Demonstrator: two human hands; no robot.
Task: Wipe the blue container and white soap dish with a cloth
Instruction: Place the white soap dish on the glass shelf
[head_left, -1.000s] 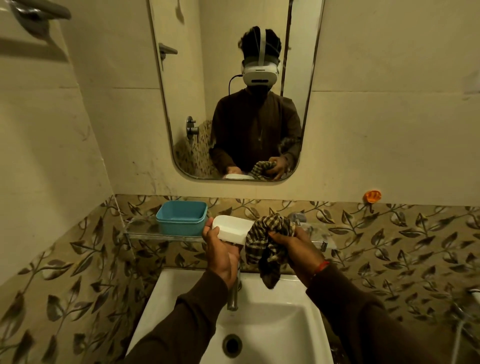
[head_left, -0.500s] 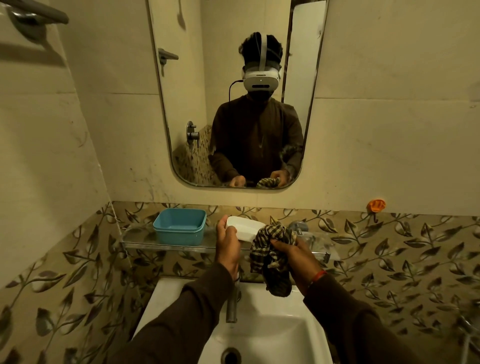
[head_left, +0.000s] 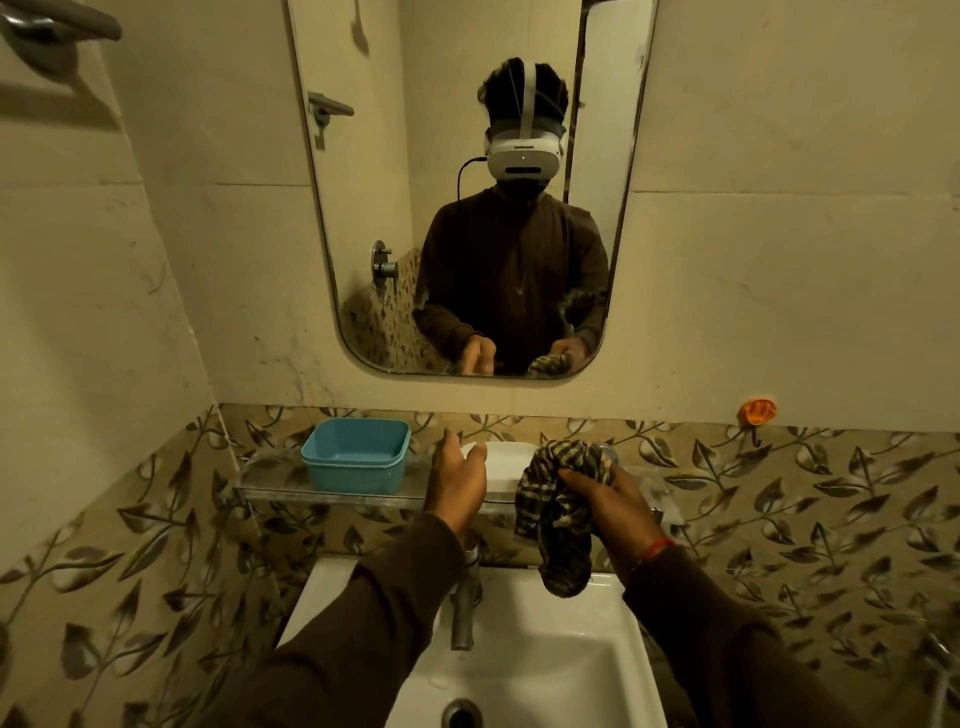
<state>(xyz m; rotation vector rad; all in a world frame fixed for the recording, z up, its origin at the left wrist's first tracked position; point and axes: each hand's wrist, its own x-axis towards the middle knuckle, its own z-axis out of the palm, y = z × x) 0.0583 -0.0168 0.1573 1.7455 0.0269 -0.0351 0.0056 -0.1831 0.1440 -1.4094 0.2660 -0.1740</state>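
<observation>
The blue container (head_left: 356, 462) stands open-topped on the left part of a glass shelf (head_left: 275, 487). The white soap dish (head_left: 506, 460) lies on the same shelf, to the container's right. My left hand (head_left: 457, 486) hovers at the dish's left end with fingers apart; its thumb is by the dish's edge and grips nothing. My right hand (head_left: 610, 501) is shut on a bunched checked cloth (head_left: 556, 514), which hangs down over the basin just right of the dish and hides its right end.
A white basin (head_left: 561, 654) with a metal tap (head_left: 464, 608) sits below the shelf. A mirror (head_left: 363, 208) hangs on the wall above. An orange hook (head_left: 757, 410) is on the right wall. Leaf-patterned tiles run behind the shelf.
The soap dish, held up in my left hand before, now lies on the shelf and my left hand has opened. The cloth has come off the dish.
</observation>
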